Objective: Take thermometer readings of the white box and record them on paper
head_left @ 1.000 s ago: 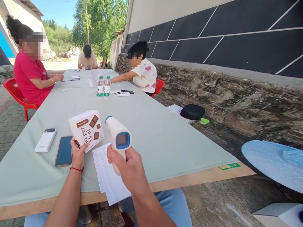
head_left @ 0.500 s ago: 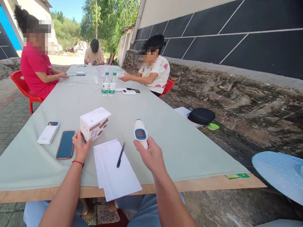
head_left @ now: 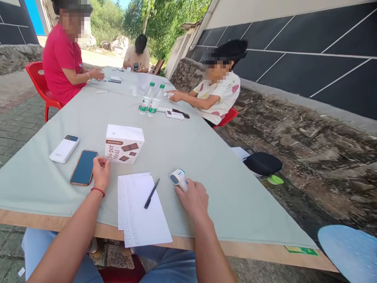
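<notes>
My left hand [head_left: 101, 173], with a red cord at its wrist, has its fingers curled at the lower left corner of a white box [head_left: 126, 143]. Brown chocolate pieces and the words "Super Meal" are printed on the box, which stands upright on the table. A phone [head_left: 84, 168] in a brown case lies just left of that hand. In my right hand [head_left: 194, 196] is a white and blue infrared thermometer [head_left: 178, 179], held low over the cloth with its head tilted left. Between my hands, a black pen [head_left: 151, 193] rests on written paper sheets [head_left: 143, 224].
A white power bank [head_left: 64, 149] lies at the left. Two water bottles [head_left: 150, 100] stand farther up the cloth-covered table [head_left: 229, 208], near a white device [head_left: 174, 114]. Three other people sit around the table. A light blue round object [head_left: 350, 251] is at the lower right.
The box has turned so its printed front faces me and stands level. My right hand has lowered the thermometer towards the cloth and tipped it over. The view has tilted.
</notes>
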Tool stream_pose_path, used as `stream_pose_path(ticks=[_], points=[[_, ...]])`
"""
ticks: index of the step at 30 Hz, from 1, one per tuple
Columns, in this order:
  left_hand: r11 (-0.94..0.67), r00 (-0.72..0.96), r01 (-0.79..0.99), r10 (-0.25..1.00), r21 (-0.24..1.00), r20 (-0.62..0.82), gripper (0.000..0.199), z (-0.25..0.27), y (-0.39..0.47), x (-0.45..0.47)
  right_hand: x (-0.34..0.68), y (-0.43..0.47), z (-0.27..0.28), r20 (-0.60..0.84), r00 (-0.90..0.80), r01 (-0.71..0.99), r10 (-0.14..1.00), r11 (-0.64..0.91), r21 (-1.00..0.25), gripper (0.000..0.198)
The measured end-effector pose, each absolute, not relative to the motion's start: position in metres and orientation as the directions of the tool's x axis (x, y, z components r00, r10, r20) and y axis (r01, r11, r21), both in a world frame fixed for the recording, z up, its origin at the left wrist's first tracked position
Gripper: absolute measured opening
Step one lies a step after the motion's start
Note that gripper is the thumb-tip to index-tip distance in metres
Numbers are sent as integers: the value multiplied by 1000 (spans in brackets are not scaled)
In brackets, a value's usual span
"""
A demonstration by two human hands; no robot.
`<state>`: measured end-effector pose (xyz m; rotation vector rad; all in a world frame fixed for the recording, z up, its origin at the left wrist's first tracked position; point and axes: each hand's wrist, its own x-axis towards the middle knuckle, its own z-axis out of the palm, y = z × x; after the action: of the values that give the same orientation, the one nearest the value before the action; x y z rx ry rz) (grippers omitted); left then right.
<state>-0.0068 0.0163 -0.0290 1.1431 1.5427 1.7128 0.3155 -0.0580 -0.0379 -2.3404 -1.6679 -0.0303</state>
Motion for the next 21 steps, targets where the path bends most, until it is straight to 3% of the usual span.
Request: stream_pose_path(ticks=[3, 6, 9, 12, 15, 17, 19, 21], points=[[-208, -369, 133, 897, 969, 243, 20, -27, 13, -4, 293, -56, -39, 301, 66, 976, 951, 2, -219, 36], [-260, -94, 351, 946, 900, 310, 19, -24, 4, -2, 275, -49, -38, 278, -199, 924, 940, 274, -265, 39], [-356, 197, 589, 934, 726, 299, 35, -22, -5, 0, 272, -42, -37, 238, -279, 887, 930, 345, -308, 36], [-394, 299, 687, 919, 610, 257, 46, -24, -9, 1, 279, -42, -32, 205, -313, 855, 927, 370, -365, 28], [-404, 320, 700, 914, 588, 247, 44, -28, -8, 3, 279, -47, -24, 227, -247, 806, 942, 330, -492, 23], [-424, 343, 701, 905, 573, 251, 43, -29, -7, 3, 269, -52, -19, 268, -82, 720, 960, 243, -650, 19], [-435, 359, 706, 900, 559, 248, 42, -30, -7, 2, 252, -54, -15, 256, 109, 525, 961, 163, -836, 17], [-434, 360, 705, 900, 561, 245, 40, -29, -7, 2, 230, -54, -13, 172, 194, 270, 966, 116, -956, 18]])
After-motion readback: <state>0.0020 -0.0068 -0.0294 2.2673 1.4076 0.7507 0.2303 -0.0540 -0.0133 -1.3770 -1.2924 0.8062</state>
